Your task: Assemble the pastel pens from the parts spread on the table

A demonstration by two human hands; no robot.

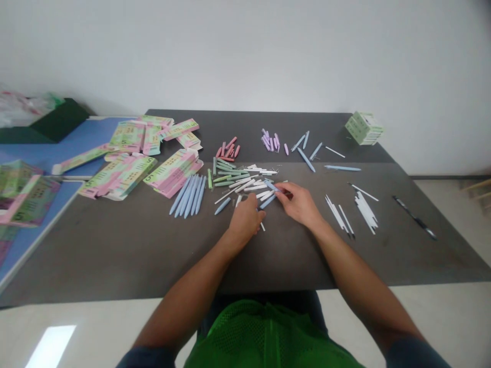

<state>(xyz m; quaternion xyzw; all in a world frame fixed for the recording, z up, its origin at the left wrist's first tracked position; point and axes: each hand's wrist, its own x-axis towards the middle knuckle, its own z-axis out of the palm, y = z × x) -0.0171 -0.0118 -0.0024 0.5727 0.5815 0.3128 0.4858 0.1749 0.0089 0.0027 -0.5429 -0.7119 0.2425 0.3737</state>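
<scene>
Right-hand grip (pixel 298 202) is closed, thumb against fingers, on one slim light-blue plastic-looking tube (pixel 271 185) over the central pile, midway between the tabletop (pixel 126 250)'s near and far edges. Left-hand grip (pixel 245 220) has its fingers curled just beside the pile; whether they clamp anything cannot be told. Handling, as judged: tube light, stiff, smooth and liable to roll; take hold at mid-length between thumb and forefinger, without crushing force. Count, approximate where pieces overlap: seven light-blue tapered barrels (pixel 187 197) in a row left of the pile; eight short coral-red tubes (pixel 229 152) and eight short lilac tubes (pixel 276 142) toward the far edge; five loose light-blue pieces (pixel 306 159) right of these; one green-and-white paperboard box (pixel 364 129) at the far right corner; one black-and-clear pen (pixel 414 217) near the right edge. Green tubes (pixel 228 174) and white sticks (pixel 250 188) in the pile overlap too much to count.
</scene>
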